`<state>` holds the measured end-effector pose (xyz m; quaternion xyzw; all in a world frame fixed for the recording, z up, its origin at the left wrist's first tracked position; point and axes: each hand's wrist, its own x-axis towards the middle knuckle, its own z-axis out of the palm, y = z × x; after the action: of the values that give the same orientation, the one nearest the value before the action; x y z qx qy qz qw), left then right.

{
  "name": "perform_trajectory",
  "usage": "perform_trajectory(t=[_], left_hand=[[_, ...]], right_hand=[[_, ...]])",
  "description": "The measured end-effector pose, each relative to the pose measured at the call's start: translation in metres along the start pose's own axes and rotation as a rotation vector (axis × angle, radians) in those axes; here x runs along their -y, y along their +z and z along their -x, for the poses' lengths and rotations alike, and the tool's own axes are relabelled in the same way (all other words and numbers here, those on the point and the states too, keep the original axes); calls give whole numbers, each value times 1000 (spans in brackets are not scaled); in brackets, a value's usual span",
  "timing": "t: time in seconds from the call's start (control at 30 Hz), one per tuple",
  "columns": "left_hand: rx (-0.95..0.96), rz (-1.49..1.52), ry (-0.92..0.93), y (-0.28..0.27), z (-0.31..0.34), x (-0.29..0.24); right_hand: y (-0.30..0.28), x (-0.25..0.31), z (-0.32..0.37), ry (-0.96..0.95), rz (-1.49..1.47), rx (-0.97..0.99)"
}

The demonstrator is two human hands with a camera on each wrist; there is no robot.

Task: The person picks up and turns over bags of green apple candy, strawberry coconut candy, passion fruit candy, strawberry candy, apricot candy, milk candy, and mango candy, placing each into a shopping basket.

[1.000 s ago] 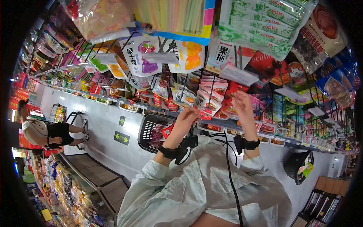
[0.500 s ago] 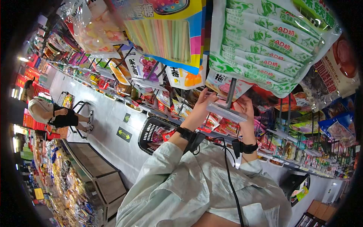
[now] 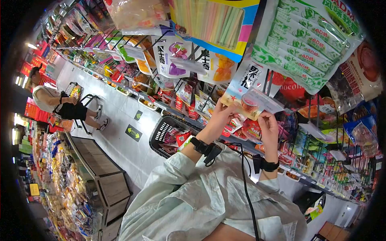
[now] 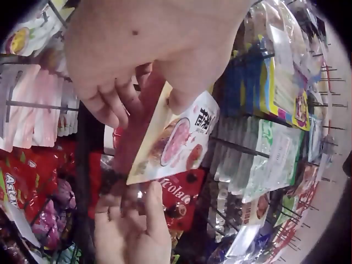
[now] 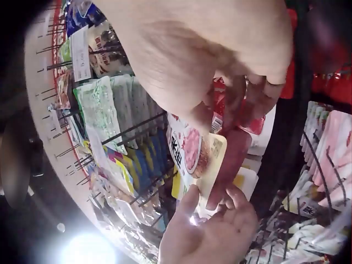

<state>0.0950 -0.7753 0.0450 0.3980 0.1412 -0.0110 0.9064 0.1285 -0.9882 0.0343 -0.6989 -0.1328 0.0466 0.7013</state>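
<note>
Both left hand (image 3: 219, 117) and right hand (image 3: 268, 127) fingers pinch the packet (image 3: 242, 95); only head view shows basket (image 3: 157, 138).

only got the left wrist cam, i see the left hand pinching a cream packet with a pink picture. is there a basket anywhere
Observer: Yes, the head view shows a black basket beside the forearm of the left hand, with red packets in it.
Operator: anyone else in the aisle
Observer: One person far down the aisle, next to a wire cart.
Operator: anything across the front of the packet
Observer: In the head view a clear price tag crosses the lower right corner of the packet.
</note>
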Motion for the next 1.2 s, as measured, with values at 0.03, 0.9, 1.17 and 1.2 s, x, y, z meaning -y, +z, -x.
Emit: perform_trajectory(t=[0.03, 0.9, 1.17, 1.2], left_hand=[[15, -64, 27, 1, 8, -5], [289, -106, -180, -80, 230, 37], [182, -1, -300, -68, 265, 78], [178, 36, -289, -64, 270, 82]], right_hand=[[2, 0, 7, 23, -5, 4], [86, 62, 264, 77, 51, -276], [78, 94, 330, -114, 203, -159], [76, 91, 336, -186, 126, -81]])
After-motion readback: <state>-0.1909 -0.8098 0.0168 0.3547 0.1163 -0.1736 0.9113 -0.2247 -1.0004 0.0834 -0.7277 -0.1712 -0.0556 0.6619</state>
